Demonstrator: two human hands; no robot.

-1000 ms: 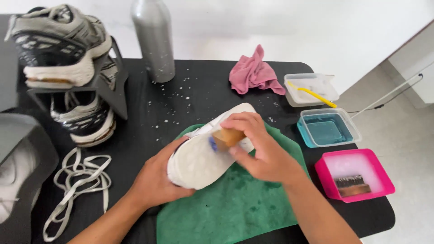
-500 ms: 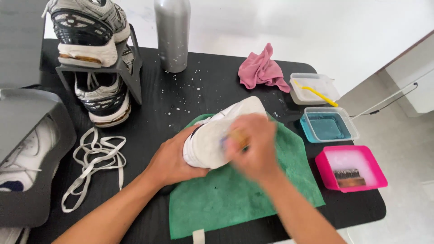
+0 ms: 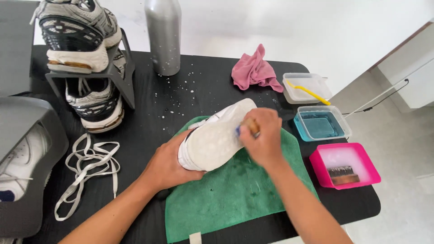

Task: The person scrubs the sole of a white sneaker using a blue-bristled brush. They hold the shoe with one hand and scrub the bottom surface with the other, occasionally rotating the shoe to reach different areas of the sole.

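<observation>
A white shoe (image 3: 212,138) lies sole-up and foamy on a green towel (image 3: 235,194) spread on the black table (image 3: 190,95). My left hand (image 3: 167,165) grips the shoe at its heel end and holds it steady. My right hand (image 3: 262,138) is closed around a small wooden-handled brush (image 3: 250,124), whose bristles press on the sole near the toe. Most of the brush is hidden under my fingers.
A silver bottle (image 3: 163,36) and a black rack (image 3: 122,74) with two grey sneakers (image 3: 77,31) stand at the back. White laces (image 3: 86,167) lie left. A pink cloth (image 3: 255,70), clear tub with yellow tool (image 3: 307,88), blue-water tub (image 3: 321,123) and pink tray (image 3: 346,165) sit right.
The view has shifted, so everything sits a little differently in frame. My right hand has moved with the brush over the sole, toward the toe. My left hand keeps its hold on the shoe.
</observation>
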